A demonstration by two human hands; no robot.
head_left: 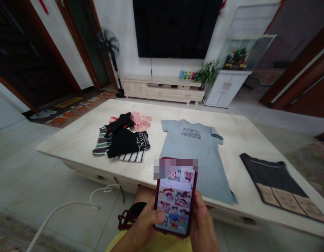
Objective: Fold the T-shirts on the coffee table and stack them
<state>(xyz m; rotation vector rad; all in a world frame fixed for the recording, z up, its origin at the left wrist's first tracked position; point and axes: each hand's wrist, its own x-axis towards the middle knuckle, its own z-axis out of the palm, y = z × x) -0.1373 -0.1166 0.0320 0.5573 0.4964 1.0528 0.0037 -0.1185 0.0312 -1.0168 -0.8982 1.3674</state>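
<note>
A smartphone (175,206) in a dark red case is held upright between both hands, its lit screen showing colourful cartoon pictures. My left hand (148,218) grips its left side, with the thumb on the lower left of the screen. Around the right edge curls my right hand (202,217). Just beyond the phone, a light blue T-shirt (193,150) with dark printed text lies spread flat on the pale table (80,129); the phone covers part of its lower left. The top of the phone is blurred out by pixelation.
A pile of clothes (127,143), black, striped and pink, lies on the table's left. A folded black and tan garment (277,185) is at the right. White cables (57,211) run at lower left. Beyond stand a fan (112,45), a TV cabinet (162,92) and a fish tank (243,52).
</note>
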